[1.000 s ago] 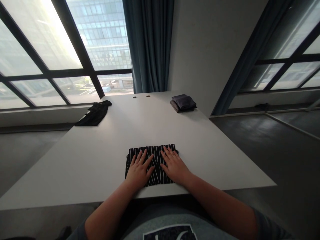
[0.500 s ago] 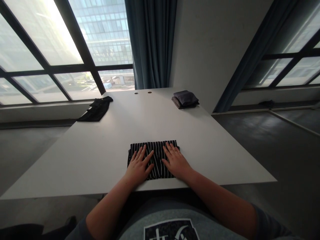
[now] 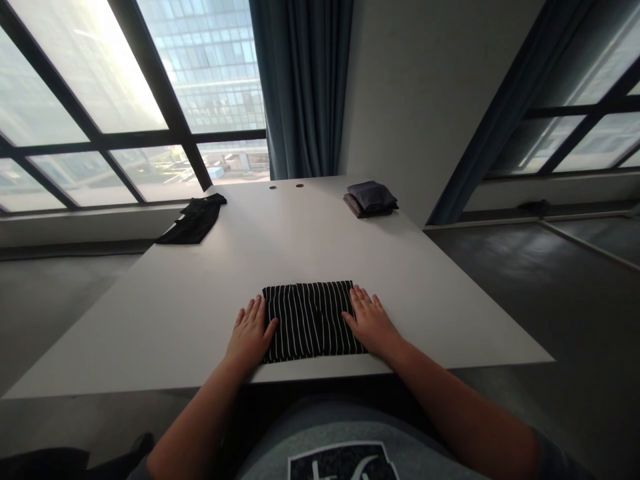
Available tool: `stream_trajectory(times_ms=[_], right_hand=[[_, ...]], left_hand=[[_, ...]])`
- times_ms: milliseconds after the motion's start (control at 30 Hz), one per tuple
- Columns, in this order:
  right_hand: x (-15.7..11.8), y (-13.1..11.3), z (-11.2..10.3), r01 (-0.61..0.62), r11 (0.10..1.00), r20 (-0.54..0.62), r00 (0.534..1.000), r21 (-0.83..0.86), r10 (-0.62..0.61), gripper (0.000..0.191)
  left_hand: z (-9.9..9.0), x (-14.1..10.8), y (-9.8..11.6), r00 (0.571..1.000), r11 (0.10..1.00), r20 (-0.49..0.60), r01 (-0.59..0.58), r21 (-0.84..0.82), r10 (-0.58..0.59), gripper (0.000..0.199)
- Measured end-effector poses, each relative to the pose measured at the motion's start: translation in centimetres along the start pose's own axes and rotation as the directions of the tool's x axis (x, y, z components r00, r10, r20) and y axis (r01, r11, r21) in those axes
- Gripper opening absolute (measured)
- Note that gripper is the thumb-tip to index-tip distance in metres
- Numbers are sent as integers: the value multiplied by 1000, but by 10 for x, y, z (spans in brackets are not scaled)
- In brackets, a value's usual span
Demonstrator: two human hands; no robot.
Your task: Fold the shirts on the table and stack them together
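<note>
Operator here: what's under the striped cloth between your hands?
The folded black-and-white striped cloth lies flat on the white tabletop, with the left hand and right hand at its sides. Tabletop shows around it; whatever lies directly beneath is covered and cannot be seen.

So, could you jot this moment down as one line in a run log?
left hand: flat at striped cloth edge | right hand: flat at opposite edge | cloth: folded on table | beyond: dark stack, black cloth

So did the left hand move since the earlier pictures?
Yes, the left hand moved left against the table, and now sits at the striped cloth's left edge.
</note>
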State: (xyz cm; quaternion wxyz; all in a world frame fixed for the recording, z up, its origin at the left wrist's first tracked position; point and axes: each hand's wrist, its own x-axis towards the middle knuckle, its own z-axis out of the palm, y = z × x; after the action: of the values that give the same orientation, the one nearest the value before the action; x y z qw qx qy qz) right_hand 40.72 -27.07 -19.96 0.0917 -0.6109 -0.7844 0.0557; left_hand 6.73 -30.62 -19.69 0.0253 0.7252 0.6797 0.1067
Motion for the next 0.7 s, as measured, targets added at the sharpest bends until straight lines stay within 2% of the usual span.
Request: stream_trajectory(times_ms=[100,167,300,467,567,700], right_hand=[[2,4,2,-84,996,-24,996,-20,83,83],[5,6,3,-116,993,-44,992,-11,116,85],[11,10,4,-83,993,-12,996,80,84,81],[18,12,-11,-55,958,22,998,281,50,74],[18,5,-27,-103,873,59,995,476,85,66],[16,-6,-40,-91,633,71,996,769,56,52]], left_hand=[[1,2,0,996,997,-35,80,-8,-80,74],[2,1,1,995,995,-65,74,-61,-78,74],[4,4,-2,992,977,-127,-2,-212,-25,77],[-5,27,-10,994,947,-94,31,-318,-64,86],[-14,45,-13,998,944,-21,51,-326,-62,94],[-21,56,-14,994,911,63,107,-398,-89,97]])
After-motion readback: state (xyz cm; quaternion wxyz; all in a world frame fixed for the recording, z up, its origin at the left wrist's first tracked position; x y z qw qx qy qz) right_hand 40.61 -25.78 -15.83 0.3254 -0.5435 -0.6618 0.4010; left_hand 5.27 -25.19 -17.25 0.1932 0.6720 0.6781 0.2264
